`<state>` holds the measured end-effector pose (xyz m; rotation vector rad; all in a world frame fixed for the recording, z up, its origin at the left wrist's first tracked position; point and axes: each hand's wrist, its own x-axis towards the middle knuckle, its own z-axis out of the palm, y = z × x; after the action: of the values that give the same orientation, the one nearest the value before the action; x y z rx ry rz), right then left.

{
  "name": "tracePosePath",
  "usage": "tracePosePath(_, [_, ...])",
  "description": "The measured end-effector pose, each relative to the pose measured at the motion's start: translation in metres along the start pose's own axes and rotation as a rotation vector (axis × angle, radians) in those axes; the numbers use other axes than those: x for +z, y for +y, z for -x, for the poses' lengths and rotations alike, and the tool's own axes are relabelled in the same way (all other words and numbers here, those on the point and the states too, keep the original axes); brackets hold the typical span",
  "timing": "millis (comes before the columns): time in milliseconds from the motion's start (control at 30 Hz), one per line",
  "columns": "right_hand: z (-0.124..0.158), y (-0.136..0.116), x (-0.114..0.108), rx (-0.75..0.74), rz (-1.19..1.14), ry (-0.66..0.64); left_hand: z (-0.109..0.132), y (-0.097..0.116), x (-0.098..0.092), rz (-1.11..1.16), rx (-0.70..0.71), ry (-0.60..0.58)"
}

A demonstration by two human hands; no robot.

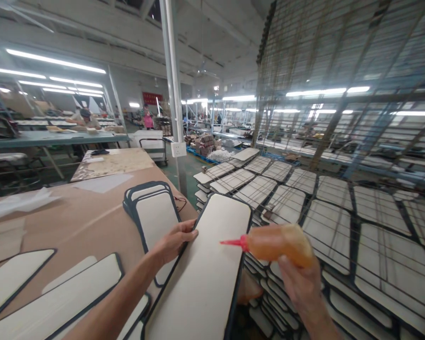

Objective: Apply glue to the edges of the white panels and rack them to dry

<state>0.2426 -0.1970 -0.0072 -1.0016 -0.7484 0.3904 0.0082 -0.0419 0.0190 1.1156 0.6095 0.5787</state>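
Note:
A long white panel with a dark rim (208, 274) lies slanted over the right edge of a brown worktable (85, 222). My left hand (173, 242) grips the panel's left rim, thumb on top, fingers closed around the edge. My right hand (304, 288) is wrapped round an orange squeeze bottle (279, 243) held sideways. Its red nozzle (232, 242) points left over the panel's right half, close above the surface. A stack of similar dark-rimmed panels (152, 212) sits on the table just behind my left hand.
More white panels (53, 302) lie flat on the table at the lower left. A wire rack (322, 208) to the right carries many rows of the same panels. A steel post (173, 94) with a socket stands behind the table. People work at distant benches (85, 120).

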Motion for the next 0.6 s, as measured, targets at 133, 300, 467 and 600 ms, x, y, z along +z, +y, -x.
tracePosePath(133, [-0.017,-0.009,0.003,-0.013,-0.053,0.058,0.006,0.004,0.006,0.014,-0.020,-0.021])
tracePosePath(300, [0.017,0.003,-0.012,0.100,-0.083,-0.237,0.006,0.005,0.009,0.007,-0.012,0.049])
tracePosePath(467, [-0.011,-0.016,-0.024,0.058,-0.134,-0.053,0.006,0.003,0.024,0.017,-0.014,0.064])
tracePosePath(600, [-0.020,-0.016,-0.045,0.050,-0.101,0.007,-0.002,0.000,0.043,0.067,-0.033,0.085])
